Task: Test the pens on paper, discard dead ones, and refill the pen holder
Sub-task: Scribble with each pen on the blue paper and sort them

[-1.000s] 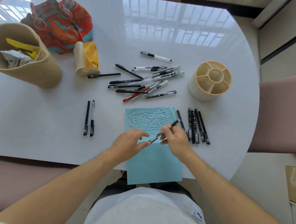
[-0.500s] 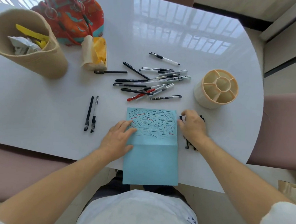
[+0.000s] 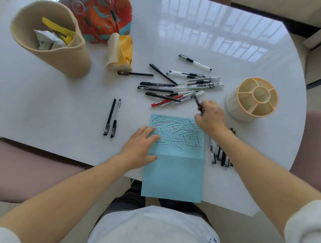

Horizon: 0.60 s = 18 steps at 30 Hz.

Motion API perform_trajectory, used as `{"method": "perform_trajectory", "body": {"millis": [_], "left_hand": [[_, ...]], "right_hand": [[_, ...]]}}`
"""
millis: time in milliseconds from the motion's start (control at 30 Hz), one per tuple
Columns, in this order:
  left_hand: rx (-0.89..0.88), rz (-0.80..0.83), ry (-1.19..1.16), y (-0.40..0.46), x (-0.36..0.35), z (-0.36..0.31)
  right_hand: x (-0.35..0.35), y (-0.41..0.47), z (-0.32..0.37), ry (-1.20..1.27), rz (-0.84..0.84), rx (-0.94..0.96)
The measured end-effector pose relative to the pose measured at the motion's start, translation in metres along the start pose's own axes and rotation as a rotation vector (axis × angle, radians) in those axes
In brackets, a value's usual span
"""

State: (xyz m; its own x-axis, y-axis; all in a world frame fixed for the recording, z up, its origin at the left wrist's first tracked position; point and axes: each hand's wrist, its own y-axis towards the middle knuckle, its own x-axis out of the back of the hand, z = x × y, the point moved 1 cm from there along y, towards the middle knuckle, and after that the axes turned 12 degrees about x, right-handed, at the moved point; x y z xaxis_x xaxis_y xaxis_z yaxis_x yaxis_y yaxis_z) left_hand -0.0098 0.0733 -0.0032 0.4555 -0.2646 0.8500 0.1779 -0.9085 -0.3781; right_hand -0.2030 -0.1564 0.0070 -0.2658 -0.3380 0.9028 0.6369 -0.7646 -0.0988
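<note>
A blue sheet of paper point(image 3: 173, 171), its top half covered in black and red test strokes, hangs over the table's near edge. My left hand point(image 3: 141, 144) lies flat on its left side, fingers apart. My right hand point(image 3: 210, 117) is above the sheet's top right corner, shut on a black pen point(image 3: 197, 102) that sticks up and left, blurred. A pile of several loose pens point(image 3: 176, 88) lies behind the paper. A row of pens point(image 3: 219, 155) lies right of the paper, partly under my right forearm. The cream pen holder point(image 3: 251, 98) with empty compartments stands at right.
Two black pens point(image 3: 112, 117) lie side by side left of the paper. A tan bin point(image 3: 50, 39) holding crumpled paper stands at back left, with a red patterned bag point(image 3: 100, 12) and a yellow tissue pack point(image 3: 120, 53) beside it. Pink chairs flank the white table point(image 3: 44, 105).
My right hand left the row of pens on the right, moved up toward the pile and now holds another pen. My left hand stays flat on the paper.
</note>
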Motion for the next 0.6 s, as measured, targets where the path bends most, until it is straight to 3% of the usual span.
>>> {"method": "perform_trajectory", "body": {"millis": [100,167,233,400,533,600], "left_hand": [[0.000,-0.073,-0.236,-0.002,0.006,-0.010],[0.021,-0.008,-0.390,-0.003,0.008,-0.021],[0.060,0.116,-0.486,-0.003,0.009,-0.032],[0.030,0.271,-0.474,-0.006,0.007,-0.037],[-0.046,0.161,-0.261,-0.010,0.006,-0.028],[-0.026,0.086,-0.130,-0.013,0.006,-0.011]], "right_hand": [[0.010,-0.042,0.020,0.527,-0.186,-0.164],[0.004,-0.075,0.038,0.905,-0.186,-0.297],[-0.009,-0.104,0.057,1.129,-0.145,-0.394],[-0.034,-0.144,0.084,1.256,-0.141,-0.479],[-0.039,-0.150,0.092,1.247,-0.181,-0.519],[-0.033,-0.147,0.078,1.290,-0.322,-0.633]]}}
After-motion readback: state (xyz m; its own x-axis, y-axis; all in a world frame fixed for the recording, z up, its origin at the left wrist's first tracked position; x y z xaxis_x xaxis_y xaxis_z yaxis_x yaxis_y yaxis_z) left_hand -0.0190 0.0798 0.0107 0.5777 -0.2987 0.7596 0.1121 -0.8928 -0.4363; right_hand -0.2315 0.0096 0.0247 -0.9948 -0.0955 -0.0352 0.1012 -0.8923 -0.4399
